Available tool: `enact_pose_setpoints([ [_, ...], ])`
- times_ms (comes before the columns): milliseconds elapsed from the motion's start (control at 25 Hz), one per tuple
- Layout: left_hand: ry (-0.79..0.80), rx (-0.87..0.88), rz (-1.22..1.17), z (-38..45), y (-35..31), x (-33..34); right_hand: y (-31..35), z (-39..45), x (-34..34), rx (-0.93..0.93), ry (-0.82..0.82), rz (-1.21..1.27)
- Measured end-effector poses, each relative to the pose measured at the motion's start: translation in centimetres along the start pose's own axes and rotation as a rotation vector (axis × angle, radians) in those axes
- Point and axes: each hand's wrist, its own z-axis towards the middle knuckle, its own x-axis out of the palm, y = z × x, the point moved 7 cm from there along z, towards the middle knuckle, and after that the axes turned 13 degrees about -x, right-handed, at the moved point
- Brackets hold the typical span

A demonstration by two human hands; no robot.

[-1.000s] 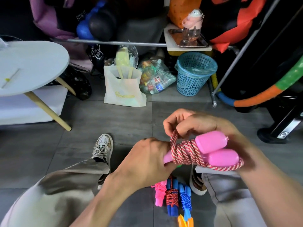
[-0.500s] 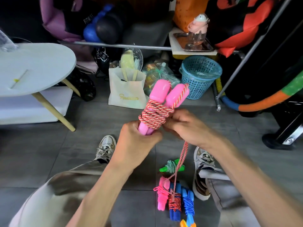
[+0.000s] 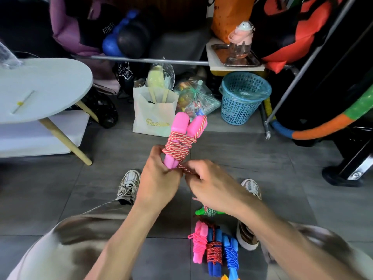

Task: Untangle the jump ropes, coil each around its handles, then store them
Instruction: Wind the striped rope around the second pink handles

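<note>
Grey floor tiles (image 3: 232,150) spread under a seated person's knees and sneakers. Above them the left hand (image 3: 159,178) grips the lower ends of two pink handles (image 3: 180,126), held upright with a red-and-white rope (image 3: 177,147) coiled round their middle. The right hand (image 3: 212,184) pinches the rope's loose end just beside the handle bottoms, fingers curled on it. On the floor between the feet lie wound ropes: a pink bundle (image 3: 198,242), a red-and-blue bundle (image 3: 214,252), a blue bundle (image 3: 230,253) and, partly hidden by the right wrist, a green one (image 3: 207,212). Farther off stand a white paper bag (image 3: 153,116), a blue mesh basket (image 3: 241,98) and, at left, a round white table (image 3: 46,87).
</note>
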Motion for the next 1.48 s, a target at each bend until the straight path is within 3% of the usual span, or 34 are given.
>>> enact_pose_setpoints([
  [120,-0.083,0.136,0.325,-0.4,-0.8,0.5,0.7,-0.7,-0.7,-0.051,0.048,-0.101],
  [280,-0.013,0.213,0.752,-1.1,-0.8,2.9,0.5,-1.1,-0.4,-0.085,0.178,-0.186],
  [400,0.064,0.255,0.871,-1.4,-0.5,4.1,-0.1,-1.3,-1.5,-0.095,0.162,-0.172],
  [520,0.143,0.290,0.920,-2.4,-0.1,5.1,0.2,-1.0,-3.2,-0.132,0.097,-0.404],
  [640,0.188,0.313,0.866,-3.3,0.1,5.4,0.3,-0.2,-4.9,-0.164,0.090,-0.562],
  [840,0.094,0.453,0.908,-3.6,-1.1,4.6,-0.3,0.6,-5.9,-0.173,0.169,-0.394],
  [1080,0.152,0.525,0.838,-5.1,-1.1,5.4,-0.8,0.4,-4.3,-0.175,0.319,-0.063],
  [1280,0.293,0.579,0.471,-6.9,-2.5,4.2,-1.3,-0.1,-3.7,-0.034,0.463,0.471],
  [1320,0.305,0.539,0.358,-6.8,-2.8,3.7,-1.4,-0.4,-3.9,-0.010,0.434,0.523],
  [1400,0.300,0.437,0.172,-6.1,-2.9,2.9,-3.0,-1.1,-4.5,0.093,0.227,0.528],
  [1480,0.293,0.347,0.065,-5.3,-2.7,2.3,-4.1,-2.4,-4.6,0.208,0.077,0.409],
])
